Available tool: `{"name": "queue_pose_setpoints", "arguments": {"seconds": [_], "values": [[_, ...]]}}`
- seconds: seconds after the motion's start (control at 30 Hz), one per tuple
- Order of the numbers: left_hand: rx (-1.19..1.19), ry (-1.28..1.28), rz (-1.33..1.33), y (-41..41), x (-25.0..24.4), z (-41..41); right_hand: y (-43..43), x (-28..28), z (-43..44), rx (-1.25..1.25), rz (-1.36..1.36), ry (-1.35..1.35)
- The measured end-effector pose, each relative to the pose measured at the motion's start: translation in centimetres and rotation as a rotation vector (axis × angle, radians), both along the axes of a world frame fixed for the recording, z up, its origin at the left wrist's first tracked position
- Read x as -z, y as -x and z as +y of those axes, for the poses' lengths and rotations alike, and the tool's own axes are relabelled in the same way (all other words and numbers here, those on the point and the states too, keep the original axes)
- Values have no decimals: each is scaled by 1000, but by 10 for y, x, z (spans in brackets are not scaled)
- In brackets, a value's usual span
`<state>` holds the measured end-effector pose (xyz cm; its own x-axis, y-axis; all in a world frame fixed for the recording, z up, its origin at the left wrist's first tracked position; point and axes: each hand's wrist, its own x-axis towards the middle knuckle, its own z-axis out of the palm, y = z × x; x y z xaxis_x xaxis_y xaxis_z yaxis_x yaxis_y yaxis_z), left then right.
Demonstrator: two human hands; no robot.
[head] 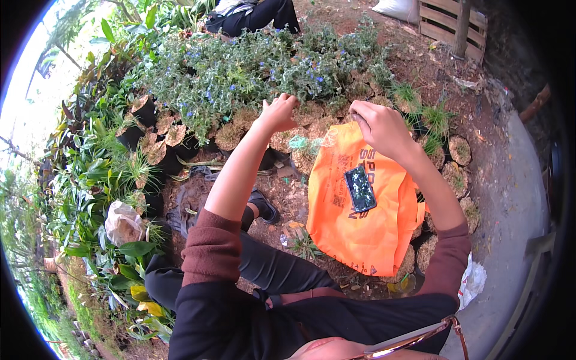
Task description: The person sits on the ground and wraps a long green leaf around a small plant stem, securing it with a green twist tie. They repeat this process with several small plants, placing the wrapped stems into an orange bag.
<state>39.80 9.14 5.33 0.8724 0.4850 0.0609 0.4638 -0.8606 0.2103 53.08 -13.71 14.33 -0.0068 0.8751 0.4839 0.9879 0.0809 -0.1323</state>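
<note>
My left hand is raised over the potted plants, thumb and fingers apart, with nothing visible in it. The blue-flowered, small-leaved plants are just beyond it. My right hand hovers by the top edge of an orange fabric bag, its fingertips drawn together. Whether something thin is pinched there is too small to tell. On the bag, which bears dark printing, lies a smartphone with a dark, reflective face. Tangled green netting or string and pale string rest between my hands, over pots topped with brown mulch.
Grassy potted plants line the right side, beside a concrete strip. Broad-leaved plants and a whitish plastic bag are on the left. Another person's dark-trousered leg shows beyond the flowers. A wooden pallet stands at upper right.
</note>
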Motion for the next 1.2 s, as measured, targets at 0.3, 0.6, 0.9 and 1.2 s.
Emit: {"name": "queue_pose_setpoints", "arguments": {"seconds": [0.3,0.6,0.9,1.2], "values": [[29,99,2,13,0,1,0,1,2,1,-14,27],[173,173,-323,15,2,-5,-1,13,9,-8,28,33],[64,742,-599,17,1,-21,8,24,29,-30,334,144],[328,1046,-498,47,-66,-60,29,-12,60,-214,565,78]]}}
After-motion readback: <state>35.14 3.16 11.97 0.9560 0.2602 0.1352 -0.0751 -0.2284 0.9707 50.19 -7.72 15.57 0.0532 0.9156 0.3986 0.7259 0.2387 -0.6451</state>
